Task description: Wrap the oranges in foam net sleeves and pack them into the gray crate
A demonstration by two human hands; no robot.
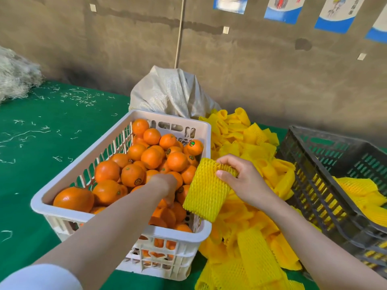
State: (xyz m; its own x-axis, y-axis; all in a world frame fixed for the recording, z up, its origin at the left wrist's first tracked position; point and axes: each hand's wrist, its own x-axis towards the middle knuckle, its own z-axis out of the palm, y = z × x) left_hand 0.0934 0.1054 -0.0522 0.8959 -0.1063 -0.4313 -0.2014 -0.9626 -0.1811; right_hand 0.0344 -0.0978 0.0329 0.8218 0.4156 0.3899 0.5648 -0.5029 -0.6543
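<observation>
A white plastic crate (167, 118) in the middle holds several oranges (151, 158). My left hand (165, 189) reaches down among the oranges at the crate's near right, fingers curled on one; the grip is partly hidden. My right hand (240, 178) holds a yellow foam net sleeve (206, 189) by its top edge, hanging just right of the white crate's rim. The gray crate (314, 185) stands at the right with a few yellow-sleeved pieces (362, 195) inside.
A heap of loose yellow foam sleeves (247, 143) lies between the two crates on the green table cover (41, 143). A white woven sack (173, 93) stands behind the white crate against the wall. Pale shredded fibre (16, 74) sits at far left.
</observation>
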